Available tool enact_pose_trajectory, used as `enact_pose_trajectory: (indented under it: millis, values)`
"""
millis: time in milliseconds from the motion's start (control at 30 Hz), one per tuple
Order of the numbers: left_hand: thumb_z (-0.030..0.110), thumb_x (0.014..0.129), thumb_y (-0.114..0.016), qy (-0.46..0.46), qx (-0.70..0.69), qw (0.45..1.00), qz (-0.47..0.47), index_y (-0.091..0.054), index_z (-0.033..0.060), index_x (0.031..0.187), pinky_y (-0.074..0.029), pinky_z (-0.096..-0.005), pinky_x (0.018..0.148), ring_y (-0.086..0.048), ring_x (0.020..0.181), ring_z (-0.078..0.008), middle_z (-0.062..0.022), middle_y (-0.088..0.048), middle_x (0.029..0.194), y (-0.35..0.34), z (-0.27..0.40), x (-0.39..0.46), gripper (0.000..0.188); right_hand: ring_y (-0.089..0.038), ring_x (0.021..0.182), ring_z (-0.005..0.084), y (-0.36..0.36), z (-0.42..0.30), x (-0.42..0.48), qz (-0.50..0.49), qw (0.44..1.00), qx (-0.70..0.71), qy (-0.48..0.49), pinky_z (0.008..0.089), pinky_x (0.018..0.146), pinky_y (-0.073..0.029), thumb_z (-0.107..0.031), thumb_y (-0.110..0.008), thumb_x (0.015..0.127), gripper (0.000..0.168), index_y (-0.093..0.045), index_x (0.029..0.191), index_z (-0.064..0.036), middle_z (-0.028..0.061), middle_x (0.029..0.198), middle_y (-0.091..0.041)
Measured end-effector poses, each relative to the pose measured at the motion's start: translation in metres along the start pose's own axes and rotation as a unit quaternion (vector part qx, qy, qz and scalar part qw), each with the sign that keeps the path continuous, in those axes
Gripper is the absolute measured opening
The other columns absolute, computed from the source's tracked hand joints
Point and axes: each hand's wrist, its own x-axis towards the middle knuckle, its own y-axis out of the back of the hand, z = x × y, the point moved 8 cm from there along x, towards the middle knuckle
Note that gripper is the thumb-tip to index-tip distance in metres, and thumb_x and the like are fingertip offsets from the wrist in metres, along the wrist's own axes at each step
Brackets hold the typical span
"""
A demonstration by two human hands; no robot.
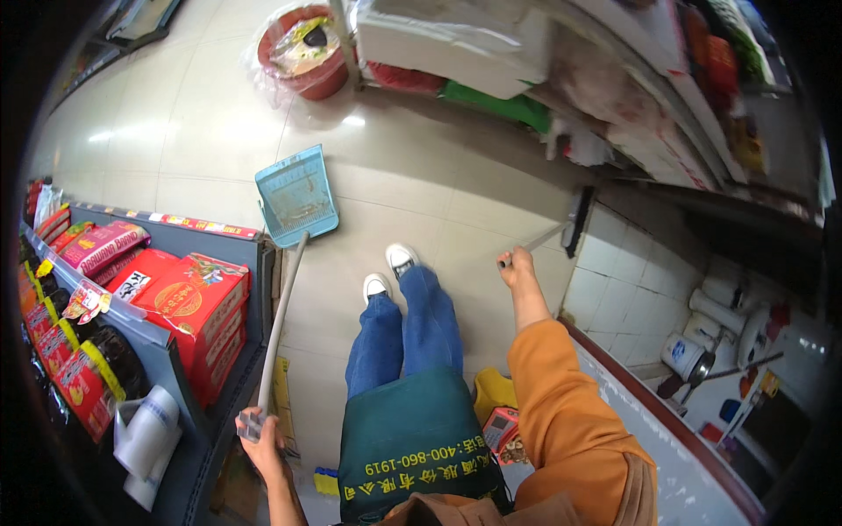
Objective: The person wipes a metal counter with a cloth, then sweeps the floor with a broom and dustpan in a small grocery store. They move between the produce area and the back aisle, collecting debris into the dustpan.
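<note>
My left hand [263, 437] grips the top end of a long grey handle [281, 322]. At its far end a blue plastic dustpan [299, 194] rests on the tiled floor, with brownish dirt smeared on its inside. Out to the right, my right hand [518, 268] is closed around a grey broom handle [546, 235]. That handle runs to a dark broom head [578, 222] against the edge of the white-tiled wall. Between the two hands are my white shoes and a dark green apron [414, 440] bearing yellow writing.
A shop shelf [253, 263] with red packaged goods [191, 289] stands close on the left. A red bin [322, 75] lined with clear plastic holds rubbish at the far side. Loaded racks with a white foam box [454, 49] line the top right. Pots [684, 352] sit lower right.
</note>
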Motion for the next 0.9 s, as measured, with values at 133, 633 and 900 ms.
enact_pose_trajectory:
  millis: [133,633,900]
  values:
    - [0.012,0.075,-0.065,0.033,0.022,0.999,0.006,-0.042,0.0073,0.100,-0.030,-0.0205,0.036,-0.037,0.039,-0.0081,-0.0050,-0.047,0.065,-0.007,0.001,0.011,0.034,-0.039,0.050,0.0161,-0.081,0.026,0.055,-0.031,0.996,-0.079,0.031,0.0319,0.045,-0.042,-0.009,-0.036,0.091,0.010,-0.034,0.098,-0.002,0.0076,0.066,-0.038]
    - [0.006,0.079,-0.051,0.025,0.153,0.976,0.153,-0.053,0.0009,0.069,-0.037,-0.0251,0.058,-0.046,0.061,-0.0131,-0.0050,-0.049,0.066,0.009,0.072,0.064,0.011,-0.056,0.053,0.0240,-0.236,0.092,0.233,0.014,0.931,-0.286,0.228,0.0335,0.050,-0.048,-0.004,-0.037,0.087,0.035,-0.018,0.113,0.008,0.0215,0.082,-0.052]
    - [0.015,0.079,-0.058,-0.120,0.125,0.974,0.150,-0.056,0.0015,0.079,-0.031,-0.0196,0.049,-0.042,0.054,-0.0081,0.0017,-0.046,0.062,0.027,0.073,0.070,0.013,-0.059,0.074,0.0424,-0.210,0.110,0.260,0.019,0.722,-0.561,0.405,0.0468,0.065,-0.047,-0.017,-0.041,0.089,0.037,-0.028,0.114,0.007,0.0312,0.089,-0.057]
